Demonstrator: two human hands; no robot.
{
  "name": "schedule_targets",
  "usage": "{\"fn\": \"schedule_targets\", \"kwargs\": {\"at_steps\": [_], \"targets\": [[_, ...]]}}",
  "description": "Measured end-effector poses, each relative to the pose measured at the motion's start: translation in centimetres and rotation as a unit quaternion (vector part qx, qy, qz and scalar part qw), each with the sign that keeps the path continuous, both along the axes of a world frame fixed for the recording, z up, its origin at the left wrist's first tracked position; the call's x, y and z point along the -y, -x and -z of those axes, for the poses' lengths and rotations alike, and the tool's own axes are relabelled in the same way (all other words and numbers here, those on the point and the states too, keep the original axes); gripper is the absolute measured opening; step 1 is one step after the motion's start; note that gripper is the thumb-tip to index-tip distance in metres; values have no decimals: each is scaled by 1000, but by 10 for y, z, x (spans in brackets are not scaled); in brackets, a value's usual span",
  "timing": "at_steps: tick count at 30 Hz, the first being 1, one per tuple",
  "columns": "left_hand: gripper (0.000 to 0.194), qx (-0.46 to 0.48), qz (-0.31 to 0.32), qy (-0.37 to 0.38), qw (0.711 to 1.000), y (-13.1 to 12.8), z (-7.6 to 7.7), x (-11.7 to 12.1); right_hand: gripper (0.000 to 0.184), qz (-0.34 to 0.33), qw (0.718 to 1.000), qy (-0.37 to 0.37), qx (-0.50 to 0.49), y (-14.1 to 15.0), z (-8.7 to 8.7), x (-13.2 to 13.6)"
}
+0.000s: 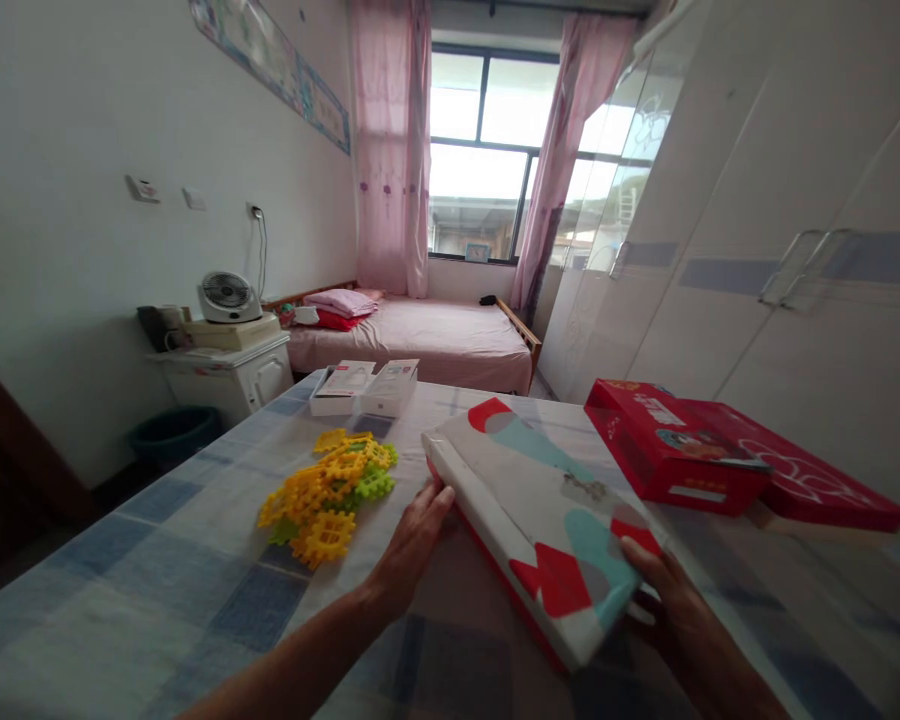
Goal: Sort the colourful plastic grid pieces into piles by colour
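Spreading under the left hand [409, 545] and right hand [671, 585] is a checked tablecloth [157, 600]. Between them a patterned box [521, 505] is slanting, both part-curled hands gripping its opposite edges. Past the right I'm seeing red boxes [664, 450]; beside the left, yellow pieces [324, 488] are lying heaped.

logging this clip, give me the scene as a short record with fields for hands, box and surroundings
left hand: touching the left side of the patterned box
right hand: gripping the box's right side, thumb on top
box colours: white, red, teal
left of box: yellow and green pieces
right of box: two red boxes
far edge of table: two white boxes
beyond table: bed, window
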State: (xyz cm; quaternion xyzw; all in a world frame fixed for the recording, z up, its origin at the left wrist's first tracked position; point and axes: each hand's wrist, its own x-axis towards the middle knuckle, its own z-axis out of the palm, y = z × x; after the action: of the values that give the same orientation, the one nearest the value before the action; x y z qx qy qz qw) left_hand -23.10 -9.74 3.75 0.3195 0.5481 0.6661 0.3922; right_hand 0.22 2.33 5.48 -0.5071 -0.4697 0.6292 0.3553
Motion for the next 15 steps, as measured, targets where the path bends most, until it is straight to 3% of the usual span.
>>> {"fn": "schedule_targets", "kwargs": {"at_steps": [4,7,10,15], "targets": [[47,100,-68,-6,993,22,7,-2,52,-9,996,-73,53,19,-8,6],[44,108,-74,-47,990,26,3,-6,46,-47,995,-67,48,23,-9,7],[47,27,-103,-73,992,19,-6,-6,48,-86,993,-65,45,26,-2,10],[48,-108,-166,-60,978,9,-22,-5,52,-93,985,-137,55,26,0,12]]}}
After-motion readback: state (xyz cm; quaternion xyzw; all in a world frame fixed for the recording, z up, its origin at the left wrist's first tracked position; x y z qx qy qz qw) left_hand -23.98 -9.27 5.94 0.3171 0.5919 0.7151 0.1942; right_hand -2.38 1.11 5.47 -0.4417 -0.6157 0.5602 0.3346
